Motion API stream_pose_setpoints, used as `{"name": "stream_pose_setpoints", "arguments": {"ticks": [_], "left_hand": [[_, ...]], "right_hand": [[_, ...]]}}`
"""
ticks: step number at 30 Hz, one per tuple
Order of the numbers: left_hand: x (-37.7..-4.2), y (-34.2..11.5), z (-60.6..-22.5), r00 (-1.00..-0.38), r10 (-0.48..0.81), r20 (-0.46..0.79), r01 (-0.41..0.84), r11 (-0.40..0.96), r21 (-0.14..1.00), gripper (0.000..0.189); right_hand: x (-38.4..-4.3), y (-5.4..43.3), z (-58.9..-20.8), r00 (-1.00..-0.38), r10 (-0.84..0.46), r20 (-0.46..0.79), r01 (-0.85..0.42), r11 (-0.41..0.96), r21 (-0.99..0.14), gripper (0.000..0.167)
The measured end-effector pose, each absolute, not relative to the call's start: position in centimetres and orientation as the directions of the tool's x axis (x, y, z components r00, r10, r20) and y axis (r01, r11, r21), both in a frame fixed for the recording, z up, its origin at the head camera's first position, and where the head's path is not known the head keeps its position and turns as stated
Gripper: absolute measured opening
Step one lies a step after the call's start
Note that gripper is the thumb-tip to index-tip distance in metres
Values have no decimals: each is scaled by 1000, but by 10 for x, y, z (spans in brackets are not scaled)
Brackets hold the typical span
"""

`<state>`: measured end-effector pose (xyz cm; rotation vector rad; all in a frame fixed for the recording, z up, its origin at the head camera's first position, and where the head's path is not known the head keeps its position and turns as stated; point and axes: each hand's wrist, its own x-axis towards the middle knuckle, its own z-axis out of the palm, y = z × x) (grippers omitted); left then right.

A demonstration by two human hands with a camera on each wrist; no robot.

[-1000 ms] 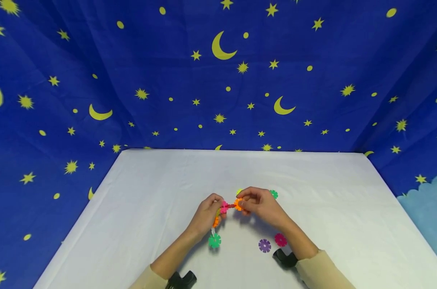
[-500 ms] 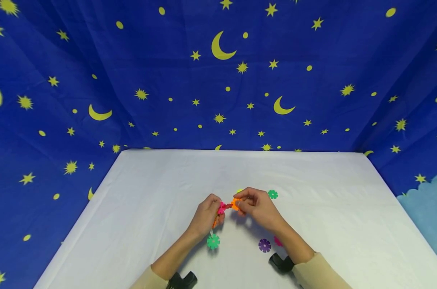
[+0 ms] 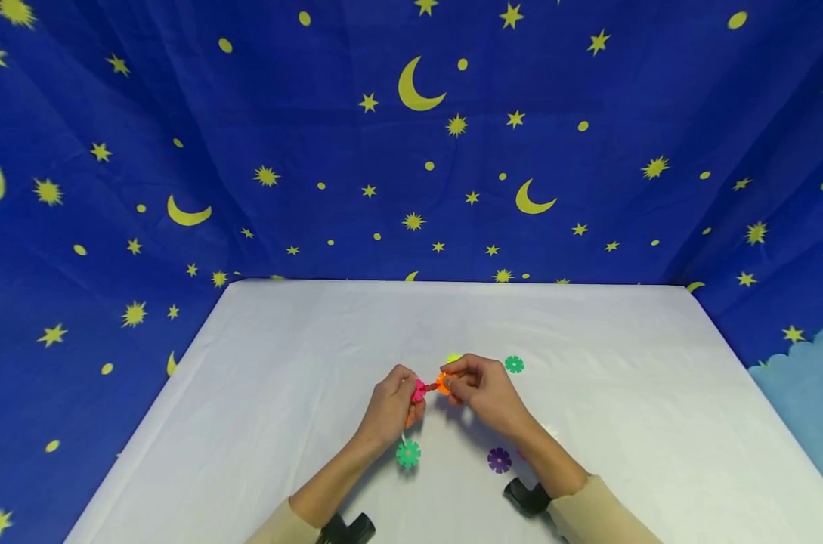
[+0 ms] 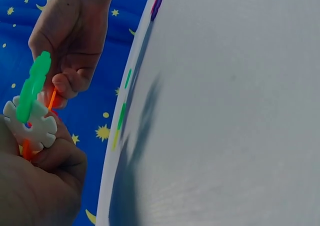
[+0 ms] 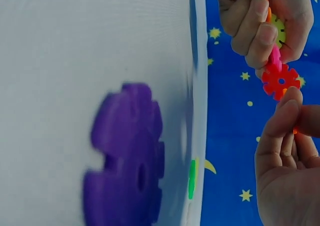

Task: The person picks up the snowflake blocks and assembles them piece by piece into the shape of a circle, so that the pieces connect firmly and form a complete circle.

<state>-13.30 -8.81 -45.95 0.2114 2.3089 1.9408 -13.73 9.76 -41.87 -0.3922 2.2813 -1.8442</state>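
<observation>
Between my hands runs a chain of notched plastic discs, raised off the table. My left hand [image 3: 388,404] grips its middle, with the pink disc [image 3: 419,391] at the fingertips and a yellow-green disc [image 5: 281,33] against the fingers. Below that hand hang an orange disc, a white disc [image 4: 42,131] and a green disc [image 3: 403,458]. Thumb and fingers of my right hand [image 3: 489,389] pinch another orange disc [image 3: 442,383], largely covered by them. A red disc [image 5: 272,78] spans the short gap, joined to the pink one, and the orange disc's edge meets it.
Loose discs lie on the white table [image 3: 302,340]: a purple one [image 3: 493,459], a green one [image 3: 515,364] and a yellow one [image 3: 453,358] partly behind the right hand. A red-pink disc is mostly hidden under the right forearm. A star-patterned blue curtain [image 3: 357,143] surrounds the table.
My right hand has shifted slightly left, bringing the orange disc closer to the pink one. Its forearm now covers most of the red-pink disc. The hanging green disc swings a little.
</observation>
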Motion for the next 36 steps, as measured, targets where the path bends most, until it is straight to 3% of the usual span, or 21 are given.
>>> {"name": "stream_pose_setpoints", "arguments": {"ticks": [9, 17, 26, 36], "left_hand": [[-133, -88, -463, -981, 192, 23, 62, 201, 978, 17], [-133, -85, -461, -978, 201, -55, -15, 193, 981, 33], [-134, -86, -462, -986, 163, -37, -12, 150, 989, 23], [-134, -89, -463, -985, 170, -33, -2, 180, 984, 29]], "right_hand": [[-139, 99, -418, -945, -326, 7, -76, 199, -977, 17], [-142, 100, -419, -925, -378, 33, -129, 233, -964, 24], [-161, 111, -449, -942, -335, -2, -81, 235, -969, 27], [-180, 132, -457, -954, -298, 42, -191, 492, -850, 22]]}}
